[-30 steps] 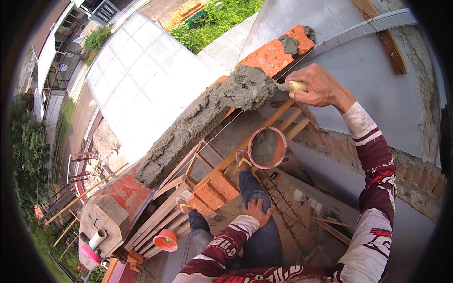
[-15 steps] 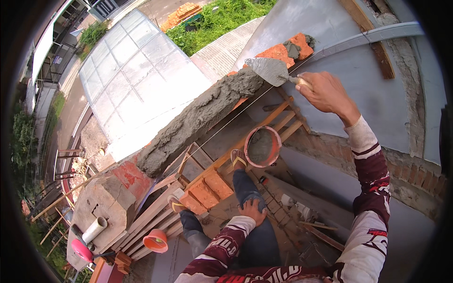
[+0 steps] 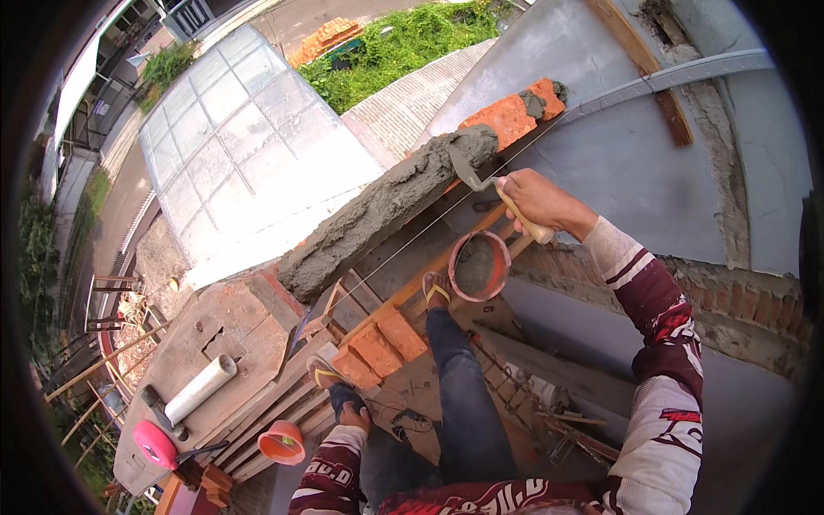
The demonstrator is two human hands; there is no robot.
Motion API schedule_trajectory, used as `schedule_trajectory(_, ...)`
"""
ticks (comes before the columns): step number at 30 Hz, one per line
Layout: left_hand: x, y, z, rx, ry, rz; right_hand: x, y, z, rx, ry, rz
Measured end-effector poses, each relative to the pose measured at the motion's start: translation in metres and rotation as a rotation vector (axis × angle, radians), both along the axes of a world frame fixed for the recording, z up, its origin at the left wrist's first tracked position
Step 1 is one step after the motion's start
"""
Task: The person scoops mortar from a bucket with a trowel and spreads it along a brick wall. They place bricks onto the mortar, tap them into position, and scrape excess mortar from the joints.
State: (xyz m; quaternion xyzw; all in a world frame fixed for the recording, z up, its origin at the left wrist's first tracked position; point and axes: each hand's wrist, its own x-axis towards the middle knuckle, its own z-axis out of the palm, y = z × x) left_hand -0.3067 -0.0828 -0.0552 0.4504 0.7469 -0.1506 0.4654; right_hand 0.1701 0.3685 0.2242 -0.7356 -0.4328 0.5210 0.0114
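My right hand [image 3: 539, 204] grips the wooden handle of a trowel [image 3: 465, 168], closed around it. The trowel's blade stands on edge against the far end of a thick grey mortar bed [image 3: 369, 219] along the wall top. Just past that end lie orange bricks [image 3: 502, 118] with a mortar lump on them. A taut string [image 3: 412, 239] runs along the near side of the bed. My left hand [image 3: 354, 417] rests on my left lower leg, holding nothing, its fingers partly apart.
A mortar bucket [image 3: 479, 266] stands beside my right foot, near stacked bricks [image 3: 378, 348] on planks. Another orange bucket [image 3: 281, 443] sits lower left. A hammer [image 3: 163, 412], white tube [image 3: 201, 389] and pink object [image 3: 154, 445] lie on a concrete ledge [image 3: 245, 322]. Beyond the wall is a translucent roof [image 3: 249, 154].
My right hand has drawn the trowel nearer, turning its blade from flat to edge-on at the mortar's end. My left hand has shifted from my right knee to my left leg.
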Motion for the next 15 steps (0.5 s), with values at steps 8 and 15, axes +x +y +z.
schedule_trajectory(8,-0.04,-0.02,0.008,-0.092,-0.006,0.003,-0.049,-0.022,0.019,0.296,-0.326,0.6)
schedule_trajectory(15,0.031,-0.006,-0.001,-0.001,-0.251,0.096,-0.043,0.023,0.027,0.643,-0.848,0.74)
